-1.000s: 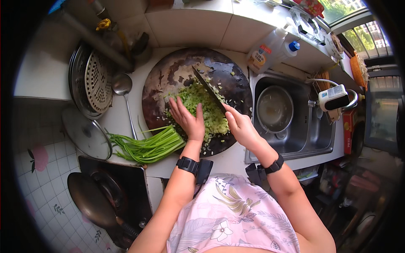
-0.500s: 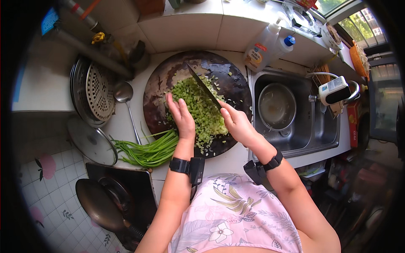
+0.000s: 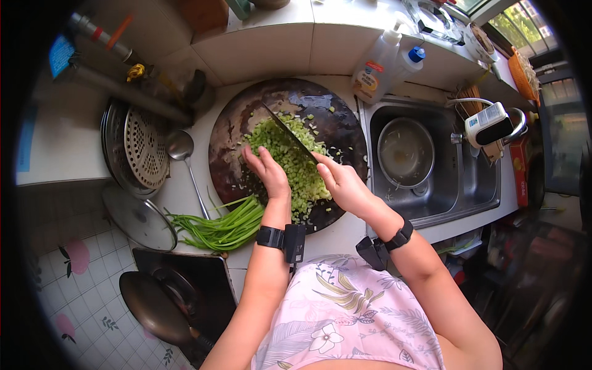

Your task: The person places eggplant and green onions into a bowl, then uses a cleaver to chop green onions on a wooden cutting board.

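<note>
My right hand (image 3: 342, 185) grips the handle of a dark-bladed knife (image 3: 282, 129), which lies diagonally over a pile of chopped green and pale vegetable (image 3: 302, 179) on a round, dark, worn chopping board (image 3: 231, 114). Against the pile's left side rests my left hand (image 3: 268, 172), fingers slightly bent and apart, holding nothing. Long green stalks (image 3: 219, 228) lie at the board's lower left, just above my left forearm.
A ladle (image 3: 180, 146), perforated steel trays (image 3: 143, 145) and a glass lid (image 3: 139, 217) sit left; below them, a pan (image 3: 151, 306). Right are a steel sink (image 3: 453, 185) holding a bowl (image 3: 404, 154), a faucet (image 3: 517, 123) and plastic bottles (image 3: 376, 71).
The knife and my right hand have moved slightly up and left across the pile. My left hand has stayed beside the pile, its fingers a little lower and more bent. The whole view has shifted slightly.
</note>
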Demonstrator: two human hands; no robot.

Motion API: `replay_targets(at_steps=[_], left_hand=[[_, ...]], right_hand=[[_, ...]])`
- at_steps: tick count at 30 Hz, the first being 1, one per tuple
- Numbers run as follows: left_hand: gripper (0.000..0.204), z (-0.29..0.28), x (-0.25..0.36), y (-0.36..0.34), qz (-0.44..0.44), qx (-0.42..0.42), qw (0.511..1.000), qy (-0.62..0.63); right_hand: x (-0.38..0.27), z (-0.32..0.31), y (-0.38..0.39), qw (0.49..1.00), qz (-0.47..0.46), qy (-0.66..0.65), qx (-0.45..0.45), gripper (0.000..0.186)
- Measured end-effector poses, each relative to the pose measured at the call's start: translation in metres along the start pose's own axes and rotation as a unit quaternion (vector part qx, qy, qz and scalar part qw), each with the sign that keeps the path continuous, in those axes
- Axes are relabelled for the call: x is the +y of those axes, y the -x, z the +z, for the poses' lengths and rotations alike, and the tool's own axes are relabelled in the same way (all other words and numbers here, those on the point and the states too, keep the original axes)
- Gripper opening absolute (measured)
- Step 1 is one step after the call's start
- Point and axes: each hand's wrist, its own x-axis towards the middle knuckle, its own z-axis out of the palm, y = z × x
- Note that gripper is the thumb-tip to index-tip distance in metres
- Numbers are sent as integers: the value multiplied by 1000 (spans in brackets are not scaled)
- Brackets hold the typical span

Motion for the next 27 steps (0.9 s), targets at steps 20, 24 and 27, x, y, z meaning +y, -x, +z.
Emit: replay_targets(at_steps=[20, 24, 27], left_hand=[[59, -34, 13, 23, -10, -65, 994, 82], [61, -30, 8, 12, -9, -50, 996, 76], [61, -26, 6, 10, -11, -47, 995, 91]], right_hand=[[8, 11, -1, 998, -64, 4, 4, 39], [5, 9, -3, 998, -50, 20, 10, 37], [5, 10, -3, 999, -38, 15, 3, 37]])
